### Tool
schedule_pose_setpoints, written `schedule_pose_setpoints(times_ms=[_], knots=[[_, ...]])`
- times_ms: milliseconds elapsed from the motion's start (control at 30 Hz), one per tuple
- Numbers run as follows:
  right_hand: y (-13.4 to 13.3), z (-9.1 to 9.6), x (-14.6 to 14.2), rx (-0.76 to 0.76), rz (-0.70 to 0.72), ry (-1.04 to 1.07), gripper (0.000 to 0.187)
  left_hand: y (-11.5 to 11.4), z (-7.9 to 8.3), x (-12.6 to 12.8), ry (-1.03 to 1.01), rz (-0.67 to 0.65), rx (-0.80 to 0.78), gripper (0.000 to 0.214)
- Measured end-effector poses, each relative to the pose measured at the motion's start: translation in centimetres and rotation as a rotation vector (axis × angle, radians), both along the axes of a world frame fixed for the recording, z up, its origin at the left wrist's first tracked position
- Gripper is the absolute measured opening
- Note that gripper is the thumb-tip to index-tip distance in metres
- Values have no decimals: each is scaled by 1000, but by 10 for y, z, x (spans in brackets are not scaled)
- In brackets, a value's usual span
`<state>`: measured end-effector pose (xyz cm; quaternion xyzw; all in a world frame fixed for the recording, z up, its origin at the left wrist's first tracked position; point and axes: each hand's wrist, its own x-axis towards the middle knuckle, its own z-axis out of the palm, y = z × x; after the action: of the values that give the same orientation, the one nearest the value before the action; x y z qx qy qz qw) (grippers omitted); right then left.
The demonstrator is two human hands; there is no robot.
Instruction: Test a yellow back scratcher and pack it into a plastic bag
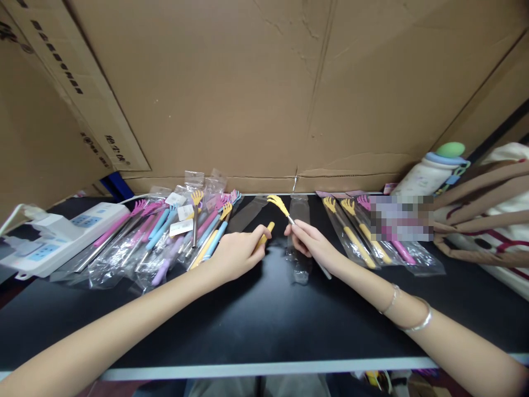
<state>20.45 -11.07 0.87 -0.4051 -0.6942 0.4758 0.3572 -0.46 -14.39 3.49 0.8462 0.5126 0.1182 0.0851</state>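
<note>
Near the middle of the black table, my left hand [239,251] is closed around a short yellow handle sleeve [263,239], which pokes out above and below the fingers. Beside it, my right hand [308,240] grips the metal rod of a back scratcher [279,204] with a yellow claw head. The claw points up and left, while the bare end of the rod shows below the palm. The sleeve and the rod are apart. A clear plastic bag [300,209] lies flat under and behind my right hand, and another clear bag [250,214] lies behind my left.
Several bagged back scratchers [165,234] are heaped on the left, beside a white power strip [61,237]. More bagged scratchers [359,237] lie on the right. A bottle [427,173] and a bag with brown straps [487,220] stand far right. Cardboard [231,94] walls the back.
</note>
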Motion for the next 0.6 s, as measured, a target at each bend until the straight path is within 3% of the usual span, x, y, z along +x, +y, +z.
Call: schedule_pose_setpoints(times_ms=[267,600], knots=[[-5,3,-5,-79,-81,152,41,-17,-19,-11,-675,-149,-460,40],[-17,10,-13,-141,18,203,32,-20,-26,-5,-943,-126,-706,37]])
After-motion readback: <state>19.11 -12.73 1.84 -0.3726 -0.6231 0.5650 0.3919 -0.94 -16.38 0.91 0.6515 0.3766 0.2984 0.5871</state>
